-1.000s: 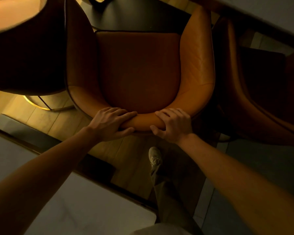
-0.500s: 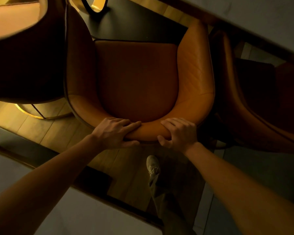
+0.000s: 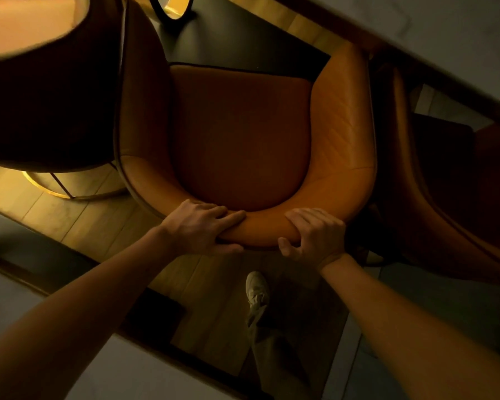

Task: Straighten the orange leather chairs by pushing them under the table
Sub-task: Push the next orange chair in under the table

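Observation:
An orange leather chair (image 3: 341,145) with a curved back and a darker seat cushion fills the middle of the view, seen from above. Its front edge meets the dark table top (image 3: 231,50). My left hand (image 3: 199,229) grips the top of the backrest left of centre, fingers over the rim. My right hand (image 3: 315,235) clasps the same rim right of centre, thumb underneath. A second orange chair (image 3: 433,197) stands close on the right, mostly in shadow. A third chair's dark back (image 3: 49,111) rises on the left.
A round gold metal base (image 3: 55,189) sits on the wooden floor under the left chair. A round object (image 3: 171,7) stands on the table at the top. My shoe (image 3: 256,290) is on the floor behind the chair. Grey floor panels flank the wooden strip.
The chair and both hands sit lower in the view than a second ago, and more of the table top shows above the seat. Both hands keep their grip on the backrest.

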